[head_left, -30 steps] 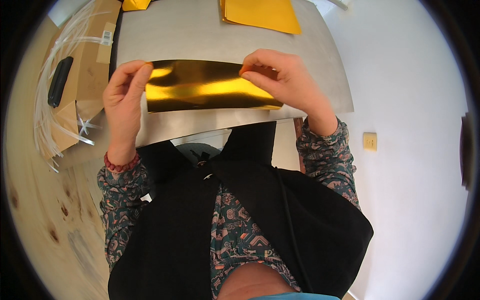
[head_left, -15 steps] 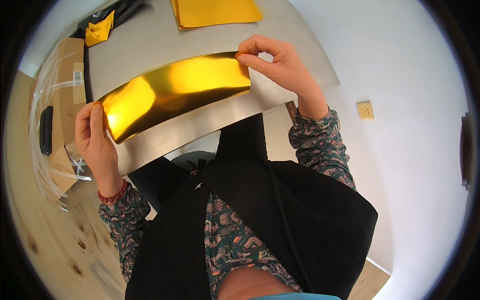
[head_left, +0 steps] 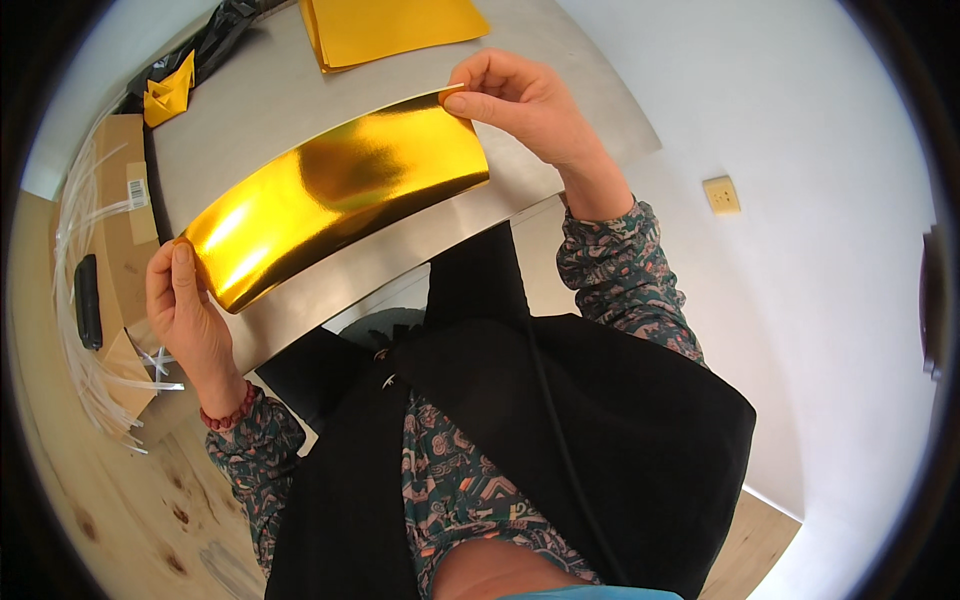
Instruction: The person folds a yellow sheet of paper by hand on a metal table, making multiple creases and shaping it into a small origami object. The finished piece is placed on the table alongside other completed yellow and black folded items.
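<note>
Across the grey tabletop [head_left: 240, 135], a shiny gold sheet [head_left: 340, 190] is slanting, its left end lying nearer the person and its right end farther off. The sheet is bowing along its length, and its near edge is running close to the table's near edge, with a narrow band of grey showing between. A wider band is showing between its far edge and the yellow sheets [head_left: 400, 30] at the far side.

The left hand [head_left: 192, 315] is pinching the left end at its far corner, thumb on top; the right hand [head_left: 525, 110] is pinching the far right corner between thumb and forefinger, its other fingers curling.

Left of the table, a cardboard box [head_left: 120, 240] is standing with white strips [head_left: 70, 220] trailing over it and a black handle-like piece [head_left: 88, 300] resting against its side; its contents are not showing. A folded yellow paper [head_left: 170, 92] is sitting beside black plastic [head_left: 215, 45], far left.
</note>
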### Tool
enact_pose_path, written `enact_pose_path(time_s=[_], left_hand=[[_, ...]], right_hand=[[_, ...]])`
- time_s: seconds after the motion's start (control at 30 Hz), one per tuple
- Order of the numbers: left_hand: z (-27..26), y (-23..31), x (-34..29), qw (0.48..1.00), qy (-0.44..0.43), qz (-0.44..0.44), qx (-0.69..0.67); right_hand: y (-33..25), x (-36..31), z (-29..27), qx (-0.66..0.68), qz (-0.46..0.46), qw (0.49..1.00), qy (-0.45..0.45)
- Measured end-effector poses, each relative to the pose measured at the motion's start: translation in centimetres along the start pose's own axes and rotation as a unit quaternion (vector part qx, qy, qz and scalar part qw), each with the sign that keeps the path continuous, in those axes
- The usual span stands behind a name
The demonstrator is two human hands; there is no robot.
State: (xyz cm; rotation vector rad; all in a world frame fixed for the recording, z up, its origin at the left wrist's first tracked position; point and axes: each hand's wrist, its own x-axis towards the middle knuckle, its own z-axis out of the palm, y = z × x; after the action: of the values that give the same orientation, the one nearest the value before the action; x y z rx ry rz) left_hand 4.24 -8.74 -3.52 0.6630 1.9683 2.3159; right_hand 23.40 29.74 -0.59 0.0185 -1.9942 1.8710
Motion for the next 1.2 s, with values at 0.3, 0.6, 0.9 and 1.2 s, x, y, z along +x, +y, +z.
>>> enact_pose_path(time_s=[0.3,0.6,0.9,1.2], left_hand=[[-0.7,-0.5,0.2,0.999,-0.031,-0.002,-0.026],[1.4,0.5,-0.2,0.998,-0.026,-0.002,0.063],[5.3,-1.7,3.9,0.942,-0.177,-0.058,0.279],[8.1,-2.5,3.8,0.808,-0.201,0.124,0.540]], right_hand=[[0.3,0.4,0.1,0.018,-0.010,1.000,0.006],[1.3,0.5,-0.6,-0.001,0.004,1.000,0.013],[4.0,1.8,-2.8,-0.099,0.134,0.986,0.015],[6.4,1.7,-3.2,-0.267,0.163,0.947,0.077]])
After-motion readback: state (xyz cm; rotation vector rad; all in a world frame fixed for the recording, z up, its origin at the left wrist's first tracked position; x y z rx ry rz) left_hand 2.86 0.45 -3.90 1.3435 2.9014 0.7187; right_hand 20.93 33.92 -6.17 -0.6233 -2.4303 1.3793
